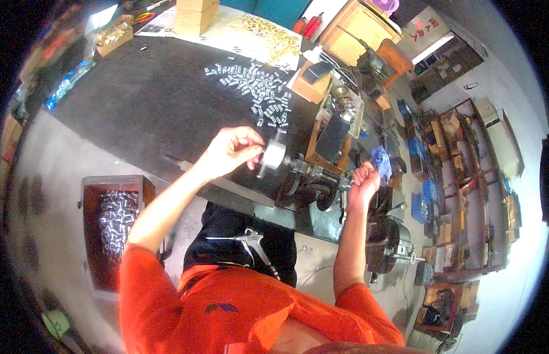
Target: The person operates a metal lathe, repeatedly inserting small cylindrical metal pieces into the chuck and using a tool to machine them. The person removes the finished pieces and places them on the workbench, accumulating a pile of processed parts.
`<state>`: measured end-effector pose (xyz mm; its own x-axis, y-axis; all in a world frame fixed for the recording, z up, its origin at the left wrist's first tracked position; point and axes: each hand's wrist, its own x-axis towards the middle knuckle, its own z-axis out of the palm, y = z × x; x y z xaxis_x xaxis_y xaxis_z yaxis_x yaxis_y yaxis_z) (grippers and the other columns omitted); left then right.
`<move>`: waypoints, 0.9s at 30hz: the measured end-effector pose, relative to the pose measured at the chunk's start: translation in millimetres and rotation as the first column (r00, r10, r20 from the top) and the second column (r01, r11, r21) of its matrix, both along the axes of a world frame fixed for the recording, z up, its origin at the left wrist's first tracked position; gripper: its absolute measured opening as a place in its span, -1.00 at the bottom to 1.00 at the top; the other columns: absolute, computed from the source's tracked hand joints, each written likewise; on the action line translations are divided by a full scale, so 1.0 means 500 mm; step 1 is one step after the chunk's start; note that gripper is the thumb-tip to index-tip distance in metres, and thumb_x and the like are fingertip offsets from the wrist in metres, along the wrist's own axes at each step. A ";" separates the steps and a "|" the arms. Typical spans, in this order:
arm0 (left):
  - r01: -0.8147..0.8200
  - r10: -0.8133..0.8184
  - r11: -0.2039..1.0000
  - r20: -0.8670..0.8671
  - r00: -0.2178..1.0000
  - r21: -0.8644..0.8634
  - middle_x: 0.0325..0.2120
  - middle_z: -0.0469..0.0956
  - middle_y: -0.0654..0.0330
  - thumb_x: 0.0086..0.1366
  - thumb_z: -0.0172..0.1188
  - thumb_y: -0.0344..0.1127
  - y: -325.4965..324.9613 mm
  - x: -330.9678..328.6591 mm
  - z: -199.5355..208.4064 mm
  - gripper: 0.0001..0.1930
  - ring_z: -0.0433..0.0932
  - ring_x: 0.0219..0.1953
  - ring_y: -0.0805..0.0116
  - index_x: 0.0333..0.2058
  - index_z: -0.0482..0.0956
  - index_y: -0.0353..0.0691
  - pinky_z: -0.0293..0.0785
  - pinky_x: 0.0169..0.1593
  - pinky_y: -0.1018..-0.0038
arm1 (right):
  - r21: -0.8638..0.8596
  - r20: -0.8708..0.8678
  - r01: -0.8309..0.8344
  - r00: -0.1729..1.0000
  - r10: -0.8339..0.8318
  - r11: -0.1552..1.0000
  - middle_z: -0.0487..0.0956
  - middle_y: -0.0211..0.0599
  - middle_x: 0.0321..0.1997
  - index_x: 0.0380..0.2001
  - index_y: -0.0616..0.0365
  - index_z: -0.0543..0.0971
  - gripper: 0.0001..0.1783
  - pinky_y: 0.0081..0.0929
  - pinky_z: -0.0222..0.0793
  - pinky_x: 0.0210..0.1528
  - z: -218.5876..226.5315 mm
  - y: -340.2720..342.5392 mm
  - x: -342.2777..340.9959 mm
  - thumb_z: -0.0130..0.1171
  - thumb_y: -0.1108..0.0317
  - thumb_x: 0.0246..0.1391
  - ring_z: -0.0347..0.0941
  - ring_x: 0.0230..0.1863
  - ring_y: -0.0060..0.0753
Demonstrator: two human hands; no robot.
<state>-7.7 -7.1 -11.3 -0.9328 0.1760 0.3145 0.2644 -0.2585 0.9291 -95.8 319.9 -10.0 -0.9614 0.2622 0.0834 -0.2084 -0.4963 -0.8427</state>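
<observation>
My left hand (232, 151) has its thumb and fingers pinched together at the near face of a shiny round metal chuck (273, 155). What sits in the pinch is too small and hidden to name. The chuck is at the left end of a small bench machine (313, 180) with a dark wheel below its shaft. At the machine's right end, my right hand (364, 178) is wrapped around a handle with a crumpled blue covering (380, 160). Beyond the chuck, a heap of small silver metal sleeves (260, 88) lies on the dark bench.
Brass-coloured pieces (274, 38) lie on white paper near a wooden block (195, 16). A box of metal parts (118, 221) stands at lower left. An air blow gun (248, 242) rests over my lap. Dark block (333, 137), metal tray (345, 106) and shelves (463, 177) stand right.
</observation>
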 end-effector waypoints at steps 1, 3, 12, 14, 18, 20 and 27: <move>0.002 -0.002 1.000 0.001 1.000 0.007 -0.58 0.44 0.22 0.15 0.01 -0.49 0.001 0.000 0.001 -0.91 0.44 -0.52 0.51 -0.35 0.39 -0.36 0.44 -0.45 0.57 | 0.047 0.006 -0.001 1.000 0.001 0.999 0.11 -0.60 -0.76 -0.46 0.25 0.43 -0.79 -0.68 -0.16 -0.71 -0.033 0.018 -0.019 -0.14 0.35 -0.05 -0.04 -0.75 -0.68; 0.001 -0.001 1.000 0.007 1.000 0.019 -0.58 0.44 0.23 0.14 0.02 -0.49 0.003 -0.001 -0.001 -0.90 0.44 -0.53 0.51 -0.35 0.40 -0.37 0.44 -0.44 0.58 | 0.172 0.063 0.085 0.993 -0.097 0.981 0.19 -0.54 -0.72 -0.46 0.23 0.43 -0.80 -0.70 -0.07 -0.68 -0.094 0.024 -0.030 -0.11 0.32 -0.04 0.05 -0.70 -0.66; -0.016 0.014 1.000 0.106 0.994 0.022 -0.54 0.50 0.20 0.08 0.10 -0.52 -0.007 0.004 0.005 -0.91 0.45 -0.55 0.54 -0.40 0.47 -0.39 0.42 -0.44 0.63 | -0.015 0.235 -0.175 0.956 0.173 0.984 0.13 -0.56 -0.80 -0.56 0.16 0.39 -0.84 -0.66 -0.17 -0.79 -0.085 0.051 0.187 -0.05 0.30 -0.05 -0.05 -0.82 -0.66; -0.012 0.013 1.000 0.092 0.996 -0.012 -0.52 0.50 0.18 0.08 0.09 -0.53 -0.011 0.002 0.005 -0.89 0.47 -0.52 0.49 -0.37 0.46 -0.40 0.44 -0.42 0.60 | -0.031 0.069 -0.211 0.975 0.213 0.977 0.11 -0.56 -0.82 -0.57 0.17 0.38 -0.81 -0.66 -0.17 -0.81 -0.038 0.056 0.193 -0.09 0.30 -0.03 -0.07 -0.83 -0.67; -0.010 0.008 1.000 0.107 0.994 0.021 -0.52 0.51 0.17 0.06 0.10 -0.56 -0.004 0.004 0.008 -0.89 0.47 -0.54 0.52 -0.38 0.46 -0.40 0.43 -0.43 0.62 | -0.001 -0.031 -0.150 0.988 0.150 0.989 0.10 -0.54 -0.81 -0.55 0.22 0.38 -0.77 -0.71 -0.18 -0.82 0.033 0.037 0.122 -0.15 0.28 0.00 -0.05 -0.82 -0.69; -0.024 0.024 1.000 0.092 0.995 0.000 -0.52 0.51 0.17 0.06 0.10 -0.56 -0.001 0.001 0.004 -0.89 0.47 -0.53 0.52 -0.38 0.46 -0.41 0.43 -0.43 0.62 | 0.042 -0.114 -0.149 0.982 0.153 0.988 0.11 -0.53 -0.80 -0.53 0.24 0.40 -0.78 -0.73 -0.19 -0.81 0.046 0.027 0.085 -0.16 0.31 0.00 -0.05 -0.80 -0.70; -0.033 0.032 0.999 0.124 0.992 0.003 -0.51 0.50 0.17 0.06 0.10 -0.54 0.001 0.001 0.012 -0.88 0.47 -0.54 0.50 -0.38 0.45 -0.42 0.44 -0.44 0.61 | 0.076 -0.257 0.040 0.966 -0.019 0.996 0.17 -0.52 -0.78 -0.51 0.26 0.41 -0.79 -0.66 -0.09 -0.79 0.014 0.008 0.053 -0.16 0.34 -0.01 -0.01 -0.79 -0.67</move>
<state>-7.5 -6.6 -5.3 -0.9698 0.1441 0.1969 0.1556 -0.2561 0.9540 -69.3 323.7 -3.0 -0.8973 0.2727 0.3473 -0.4357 -0.4198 -0.7962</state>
